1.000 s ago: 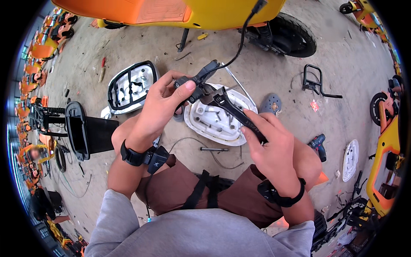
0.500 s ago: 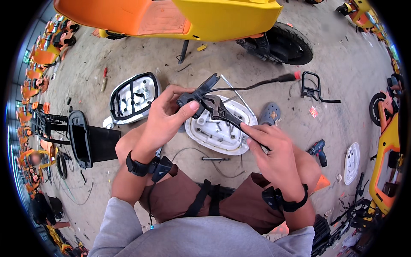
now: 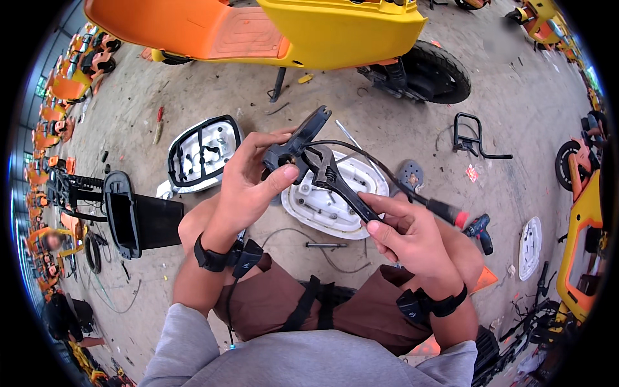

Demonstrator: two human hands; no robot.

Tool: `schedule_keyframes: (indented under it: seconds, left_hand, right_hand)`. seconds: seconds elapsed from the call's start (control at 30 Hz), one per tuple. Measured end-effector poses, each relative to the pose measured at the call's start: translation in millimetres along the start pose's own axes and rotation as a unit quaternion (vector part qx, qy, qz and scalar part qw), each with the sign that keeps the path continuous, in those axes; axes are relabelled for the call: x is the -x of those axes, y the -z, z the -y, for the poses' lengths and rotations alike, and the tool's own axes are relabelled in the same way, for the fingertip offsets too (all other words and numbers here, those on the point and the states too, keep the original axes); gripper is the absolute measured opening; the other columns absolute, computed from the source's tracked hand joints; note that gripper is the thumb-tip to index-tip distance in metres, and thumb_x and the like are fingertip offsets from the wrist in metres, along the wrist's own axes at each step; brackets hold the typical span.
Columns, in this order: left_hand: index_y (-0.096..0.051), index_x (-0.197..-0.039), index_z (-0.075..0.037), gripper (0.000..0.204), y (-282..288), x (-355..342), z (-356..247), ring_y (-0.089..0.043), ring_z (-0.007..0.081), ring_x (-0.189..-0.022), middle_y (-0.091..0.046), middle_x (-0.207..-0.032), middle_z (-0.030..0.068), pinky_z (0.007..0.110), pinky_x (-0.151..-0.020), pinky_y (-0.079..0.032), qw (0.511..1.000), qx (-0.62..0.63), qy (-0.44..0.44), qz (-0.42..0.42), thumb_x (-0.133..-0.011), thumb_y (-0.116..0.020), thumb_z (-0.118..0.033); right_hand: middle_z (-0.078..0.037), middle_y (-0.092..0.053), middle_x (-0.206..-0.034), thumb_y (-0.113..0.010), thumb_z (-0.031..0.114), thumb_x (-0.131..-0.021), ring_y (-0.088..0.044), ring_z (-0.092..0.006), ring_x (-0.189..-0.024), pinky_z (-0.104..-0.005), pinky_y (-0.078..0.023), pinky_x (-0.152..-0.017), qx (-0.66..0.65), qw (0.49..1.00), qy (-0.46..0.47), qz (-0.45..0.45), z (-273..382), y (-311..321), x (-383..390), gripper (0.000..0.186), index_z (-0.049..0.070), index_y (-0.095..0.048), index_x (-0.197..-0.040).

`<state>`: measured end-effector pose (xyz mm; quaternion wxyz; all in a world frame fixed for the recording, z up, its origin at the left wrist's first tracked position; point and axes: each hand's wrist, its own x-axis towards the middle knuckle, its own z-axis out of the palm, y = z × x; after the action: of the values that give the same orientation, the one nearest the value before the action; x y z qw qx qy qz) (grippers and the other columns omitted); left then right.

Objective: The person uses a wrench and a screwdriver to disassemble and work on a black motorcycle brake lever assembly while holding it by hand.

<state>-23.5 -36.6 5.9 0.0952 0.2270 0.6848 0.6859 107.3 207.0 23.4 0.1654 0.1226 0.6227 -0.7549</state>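
My left hand [image 3: 248,184] is closed round a dark, forked metal part [image 3: 314,124], its thumb pressed on the near side. A black cable [image 3: 377,162] runs from this part to the right and ends in a red tip. In my right hand [image 3: 412,242] is an adjustable wrench [image 3: 348,197], held by its handle between thumb and fingers. The wrench's jaws lie at the part's right side, where the cable comes out. Whether they grip a nut there I cannot tell. Below both hands a white oval shell [image 3: 332,224] with small loose hardware rests on the floor.
A yellow and orange scooter [image 3: 348,39] stands ahead. At left are a white shell with black trim [image 3: 205,155] and a black bin [image 3: 155,222]. To the right lie a black bracket [image 3: 467,135], a cordless drill [image 3: 479,233] and another white shell [image 3: 529,248].
The cable's red end has swung from the far right down toward my right knee. My right hand has shifted its hold on the wrench handle, with the fingers more curled.
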Motion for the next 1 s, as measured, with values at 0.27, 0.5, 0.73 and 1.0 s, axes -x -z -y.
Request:
schedule_keyframes:
  seconds: [0.27, 0.5, 0.73, 1.0]
  left_hand:
    - [-0.05, -0.125, -0.002, 0.042, 0.3, 5.7, 18.6, -0.066, 0.0261, -0.098, -0.064, -0.117, 0.0216, 0.037, -0.08, -0.054, 0.993, 0.085, 0.083, -0.025, -0.096, -0.069, -0.025]
    - [-0.052, -0.124, -0.001, 0.036, -5.3, 0.3, 6.1, -0.068, 0.0108, -0.081, -0.071, -0.101, 0.0113, 0.018, -0.057, -0.043, 0.973, 0.17, 0.148, -0.057, -0.103, -0.059, -0.03]
    - [-0.049, -0.123, -0.003, 0.04, 1.4, 4.1, 10.1, -0.068, 0.0279, -0.09, -0.067, -0.102, 0.0187, 0.037, -0.071, -0.055, 0.981, 0.148, 0.121, -0.025, -0.099, -0.064, -0.031]
    - [-0.056, -0.123, -0.005, 0.041, 7.9, 6.9, 8.6, -0.053, 0.0107, -0.073, -0.063, -0.092, 0.0038, 0.025, -0.062, -0.042, 0.984, 0.13, 0.119, -0.03, -0.096, -0.068, -0.033]
  right_hand:
    - [-0.009, -0.067, -0.093, -0.074, -0.001, -0.082, -0.062, -0.0157, -0.065, -0.0273, -0.049, -0.06, 0.284, 0.902, 0.294, -0.142, -19.1, -12.2, -10.5, 0.04, 0.005, -0.07, -0.122]
    - [-0.009, -0.069, -0.091, -0.073, -0.002, -0.082, -0.066, -0.0189, -0.071, -0.0296, -0.051, -0.066, 0.405, 0.814, 0.354, -0.218, -19.6, -22.0, -9.5, 0.039, 0.006, -0.072, -0.12]
    - [-0.003, -0.074, -0.097, -0.055, 0.021, -0.104, -0.049, -0.0055, -0.074, -0.0222, -0.046, -0.07, 0.043, 0.996, 0.065, -0.051, -11.4, -7.9, -11.0, 0.036, 0.003, -0.062, -0.134]
    - [-0.005, -0.075, -0.092, -0.071, 0.018, -0.095, -0.061, -0.0061, -0.084, -0.0229, -0.048, -0.075, 0.08, 0.986, 0.101, -0.104, -12.6, -1.0, -8.3, 0.032, -0.001, -0.07, -0.121]
